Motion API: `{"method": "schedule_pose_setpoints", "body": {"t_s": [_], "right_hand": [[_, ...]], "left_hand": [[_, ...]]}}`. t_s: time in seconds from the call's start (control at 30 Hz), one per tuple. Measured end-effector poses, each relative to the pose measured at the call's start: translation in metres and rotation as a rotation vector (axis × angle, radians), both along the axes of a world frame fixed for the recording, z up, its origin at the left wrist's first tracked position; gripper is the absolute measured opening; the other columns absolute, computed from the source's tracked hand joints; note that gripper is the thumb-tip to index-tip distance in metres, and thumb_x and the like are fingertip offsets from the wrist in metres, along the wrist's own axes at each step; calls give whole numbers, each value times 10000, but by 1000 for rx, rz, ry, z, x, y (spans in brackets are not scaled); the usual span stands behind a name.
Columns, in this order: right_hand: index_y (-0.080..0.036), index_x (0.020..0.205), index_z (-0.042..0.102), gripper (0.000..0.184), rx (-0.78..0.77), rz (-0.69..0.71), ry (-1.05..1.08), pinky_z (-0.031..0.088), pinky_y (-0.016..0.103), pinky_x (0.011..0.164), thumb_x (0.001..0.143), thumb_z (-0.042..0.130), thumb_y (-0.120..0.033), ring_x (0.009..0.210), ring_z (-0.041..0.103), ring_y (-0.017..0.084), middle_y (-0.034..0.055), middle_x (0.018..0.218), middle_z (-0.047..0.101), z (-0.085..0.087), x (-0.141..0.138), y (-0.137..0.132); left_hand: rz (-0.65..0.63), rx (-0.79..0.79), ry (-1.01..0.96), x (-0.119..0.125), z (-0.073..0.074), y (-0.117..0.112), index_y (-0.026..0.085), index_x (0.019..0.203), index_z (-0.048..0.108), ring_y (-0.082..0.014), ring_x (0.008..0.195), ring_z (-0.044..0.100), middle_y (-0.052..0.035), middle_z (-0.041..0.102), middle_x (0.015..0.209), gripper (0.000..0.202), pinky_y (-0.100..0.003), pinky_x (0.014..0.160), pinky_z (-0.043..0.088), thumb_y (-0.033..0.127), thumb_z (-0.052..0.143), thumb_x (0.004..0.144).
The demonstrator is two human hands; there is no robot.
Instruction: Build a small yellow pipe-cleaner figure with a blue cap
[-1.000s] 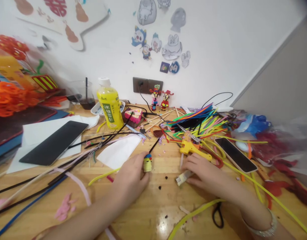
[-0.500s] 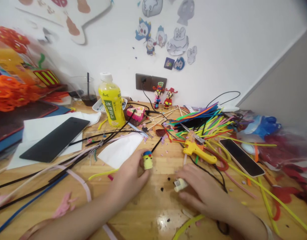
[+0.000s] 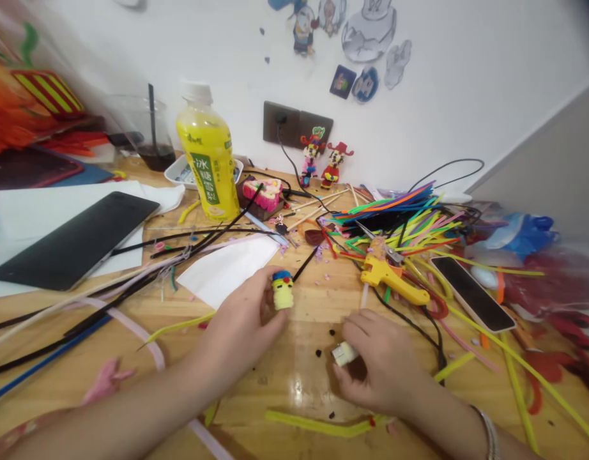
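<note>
My left hand [image 3: 244,313] pinches a small pale-yellow figure [image 3: 283,295] upright between thumb and fingers. The figure has a blue top, a red dot and dark face marks. Over on the right, my right hand [image 3: 383,358] curls round a small cream piece with a metal end like a USB plug [image 3: 344,354]; part of it is hidden by the fingers. The two pieces are held apart, just above the wooden table [image 3: 294,377]. A yellow glue gun [image 3: 393,278] lies just beyond my right hand.
A yellow drink bottle [image 3: 209,163] stands at the back left, behind a white paper [image 3: 225,271]. A dark tablet [image 3: 74,239] lies at left and a phone [image 3: 471,294] at right. Coloured pipe cleaners [image 3: 419,223] are heaped at the back. A yellow strip [image 3: 318,425] lies near the front.
The view has tilted down and come slightly closer. Both hands keep their pieces. My right hand has turned a little, showing the metal end more plainly, and more of the front yellow strip shows.
</note>
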State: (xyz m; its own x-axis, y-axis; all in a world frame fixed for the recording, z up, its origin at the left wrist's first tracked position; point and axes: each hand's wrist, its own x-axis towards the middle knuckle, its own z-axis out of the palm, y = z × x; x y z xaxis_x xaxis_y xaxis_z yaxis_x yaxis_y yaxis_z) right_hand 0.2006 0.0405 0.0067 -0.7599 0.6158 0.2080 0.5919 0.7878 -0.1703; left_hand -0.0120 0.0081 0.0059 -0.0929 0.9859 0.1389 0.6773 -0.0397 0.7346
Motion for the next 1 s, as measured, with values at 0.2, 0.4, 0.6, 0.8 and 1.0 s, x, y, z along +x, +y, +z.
{"method": "schedule_pose_setpoints", "body": {"t_s": [0.2,0.4,0.6,0.8,1.0], "right_hand": [[-177,631,519,126,68,-23,-16,317,306,556,656,463,-287,632,452,197,60,641,541,-2,-1,-1],[-171,644,532,138,80,-24,-34,311,308,551,683,461,-282,636,456,200,65,652,545,-2,0,-2],[-167,651,533,160,113,-33,-44,304,304,559,708,481,-307,638,458,197,62,653,547,-2,1,-3],[-164,671,540,176,121,-25,-47,305,303,558,748,475,-308,640,457,193,62,659,546,0,0,-3],[-165,678,545,177,142,18,-40,311,304,559,752,472,-308,642,452,192,62,677,547,1,1,-3]], "left_hand": [[-4,9,19,0,1,-1,242,1112,433,-156,644,519,42,495,716,395,-260,597,389,159,503,733],[7,5,35,0,1,-1,236,1128,426,-159,652,525,40,491,706,407,-267,602,401,181,512,734],[-4,12,45,1,0,-1,235,1123,434,-155,657,534,40,505,712,401,-260,597,398,167,499,733],[0,15,48,1,1,-1,229,1115,444,-169,682,548,29,539,746,390,-271,618,405,183,510,733],[-13,20,44,1,1,-1,228,1114,443,-181,734,564,14,557,795,384,-292,680,423,179,504,738]]}}
